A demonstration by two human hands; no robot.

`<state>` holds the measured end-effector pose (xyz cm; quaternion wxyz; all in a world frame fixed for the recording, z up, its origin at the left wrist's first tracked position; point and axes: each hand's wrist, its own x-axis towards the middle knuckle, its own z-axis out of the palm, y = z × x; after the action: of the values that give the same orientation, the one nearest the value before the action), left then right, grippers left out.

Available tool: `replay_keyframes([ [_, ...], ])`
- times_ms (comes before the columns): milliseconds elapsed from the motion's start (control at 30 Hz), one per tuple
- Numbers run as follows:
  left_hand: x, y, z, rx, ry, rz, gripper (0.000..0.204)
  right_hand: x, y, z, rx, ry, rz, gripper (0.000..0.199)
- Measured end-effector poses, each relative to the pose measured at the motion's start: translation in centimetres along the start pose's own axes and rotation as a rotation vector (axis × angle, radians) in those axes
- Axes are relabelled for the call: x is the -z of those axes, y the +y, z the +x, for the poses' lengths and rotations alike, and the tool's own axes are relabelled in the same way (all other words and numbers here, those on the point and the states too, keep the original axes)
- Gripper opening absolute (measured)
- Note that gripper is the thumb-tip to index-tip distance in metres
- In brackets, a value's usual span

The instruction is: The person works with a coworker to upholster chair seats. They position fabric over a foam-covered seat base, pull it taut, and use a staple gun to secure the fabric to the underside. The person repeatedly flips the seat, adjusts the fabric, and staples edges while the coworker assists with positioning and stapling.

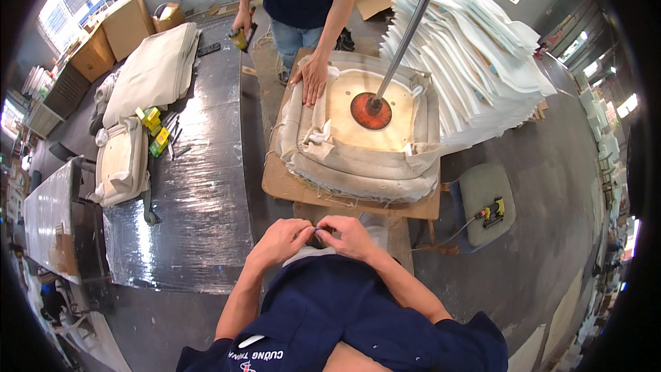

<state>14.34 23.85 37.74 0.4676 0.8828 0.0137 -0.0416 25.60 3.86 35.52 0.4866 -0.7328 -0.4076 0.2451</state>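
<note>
Both hands — left hand [281, 240], right hand [350, 233] — fingertips pinched together

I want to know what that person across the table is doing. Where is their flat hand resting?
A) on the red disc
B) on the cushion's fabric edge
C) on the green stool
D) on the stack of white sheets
B: the co-worker's hand lies flat on the fabric edge of the cushion.
</note>
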Motion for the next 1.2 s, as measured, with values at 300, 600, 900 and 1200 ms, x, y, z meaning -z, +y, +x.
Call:
replay_keyframes([
  [300,-1.1,0.3,2.3,0.054,-0.111,-0.152,0.032,1.4,0.5,-1.1,-0.029,0.085,-0.059,0.015],
  [600,-4.2,-1.7,7.1,-0.231,-0.058,-0.059,0.046,4.5,2.5,-4.3,-0.262,0.057,0.026,0.017],
  [900,-10.5,-6.6,18.9,-0.093,0.383,0.364,0.086,9.7,11.0,-9.5,-0.521,-0.066,-0.221,0.035],
  [1200,-10.5,-8.8,21.4,0.376,0.583,-0.522,0.016,12.2,15.4,-14.4,-0.512,0.303,-0.056,0.037],
])
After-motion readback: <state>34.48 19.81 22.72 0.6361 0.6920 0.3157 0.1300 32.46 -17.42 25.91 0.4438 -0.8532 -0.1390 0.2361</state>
